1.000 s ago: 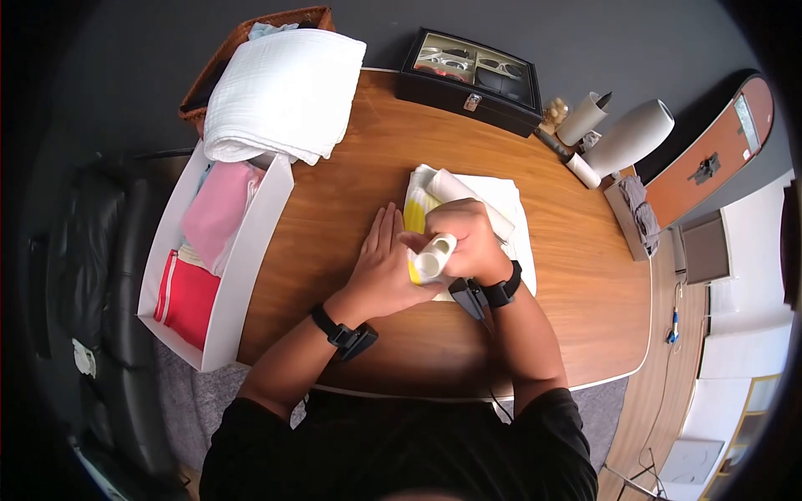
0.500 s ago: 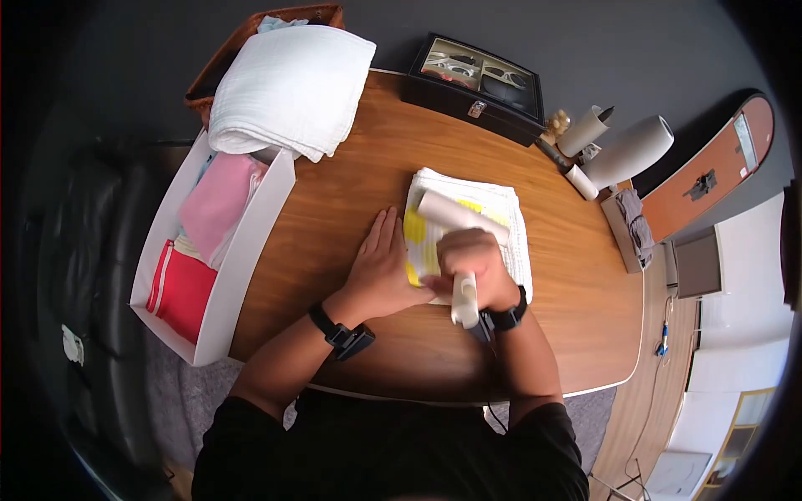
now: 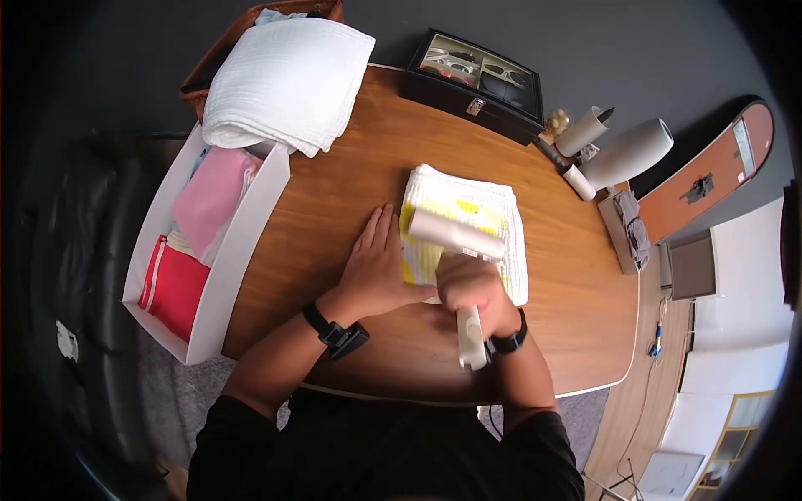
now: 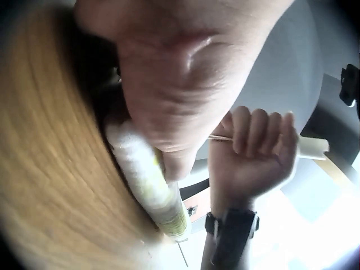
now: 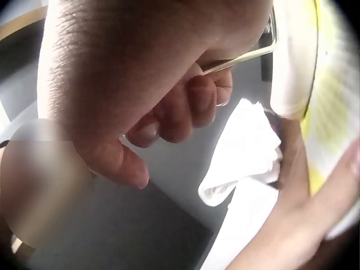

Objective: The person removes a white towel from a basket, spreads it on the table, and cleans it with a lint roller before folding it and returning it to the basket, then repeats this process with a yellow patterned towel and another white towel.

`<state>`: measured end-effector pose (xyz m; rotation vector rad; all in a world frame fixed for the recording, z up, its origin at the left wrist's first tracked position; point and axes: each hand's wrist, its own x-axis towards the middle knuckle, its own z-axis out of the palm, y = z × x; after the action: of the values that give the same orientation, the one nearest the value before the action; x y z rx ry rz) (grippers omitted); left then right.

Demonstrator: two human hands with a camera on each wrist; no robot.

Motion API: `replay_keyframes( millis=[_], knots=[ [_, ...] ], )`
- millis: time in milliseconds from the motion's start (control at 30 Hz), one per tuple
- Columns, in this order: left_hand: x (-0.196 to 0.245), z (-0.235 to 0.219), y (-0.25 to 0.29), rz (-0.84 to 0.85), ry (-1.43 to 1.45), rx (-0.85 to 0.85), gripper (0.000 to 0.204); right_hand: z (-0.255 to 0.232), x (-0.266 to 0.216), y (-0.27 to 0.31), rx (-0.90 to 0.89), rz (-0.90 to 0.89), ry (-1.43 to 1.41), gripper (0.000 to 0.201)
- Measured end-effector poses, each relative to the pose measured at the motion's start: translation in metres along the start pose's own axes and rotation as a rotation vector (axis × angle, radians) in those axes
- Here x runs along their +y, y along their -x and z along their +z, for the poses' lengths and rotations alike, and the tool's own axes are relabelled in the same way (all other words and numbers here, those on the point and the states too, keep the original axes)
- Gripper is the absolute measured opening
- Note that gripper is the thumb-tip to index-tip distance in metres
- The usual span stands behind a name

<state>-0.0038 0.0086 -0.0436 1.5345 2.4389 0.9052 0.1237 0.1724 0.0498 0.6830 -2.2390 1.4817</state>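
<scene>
In the head view, a folded white cloth with yellow patches (image 3: 493, 200) lies on the wooden table. My right hand (image 3: 472, 288) grips the handle of a lint roller (image 3: 455, 234), whose white roll lies across the middle of the cloth. The handle's end points back toward my body. Curled fingers of the right hand (image 4: 256, 152) also show around the handle in the left wrist view. My left hand (image 3: 376, 263) lies flat with straight fingers along the cloth's left edge, its thumb reaching over the near corner. In the right wrist view, the roll (image 5: 293, 62) is right against the cloth (image 5: 334, 107).
At left stands a white bin (image 3: 238, 242) of folded pink and red clothes. A folded white towel (image 3: 288, 83) covers part of a brown basket (image 3: 196, 92). Along the back are a black glasses case (image 3: 472, 92), a white vase (image 3: 631, 154) and a small box with grey cloth (image 3: 622, 230).
The right hand has shifted toward my body, swinging the handle's end nearer me. The roll has moved down across the cloth and turned closer to crosswise. My left hand stays at the cloth's edge.
</scene>
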Motion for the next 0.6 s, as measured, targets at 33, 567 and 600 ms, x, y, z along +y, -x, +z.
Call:
replay_keyframes(
  millis=[33,567,600],
  knots=[
    [0.000,-0.001,-0.001,0.008,0.003,0.009,0.136,-0.006,0.010,-0.001,0.048,0.024,0.083,0.048],
    [0.008,-0.010,0.002,-0.057,0.022,-0.041,0.142,-0.002,-0.030,0.030,-0.006,0.095,0.012,0.049],
    [0.009,-0.010,0.001,-0.049,0.029,-0.036,0.142,-0.005,-0.025,0.032,0.021,0.112,0.039,0.049]
  ],
)
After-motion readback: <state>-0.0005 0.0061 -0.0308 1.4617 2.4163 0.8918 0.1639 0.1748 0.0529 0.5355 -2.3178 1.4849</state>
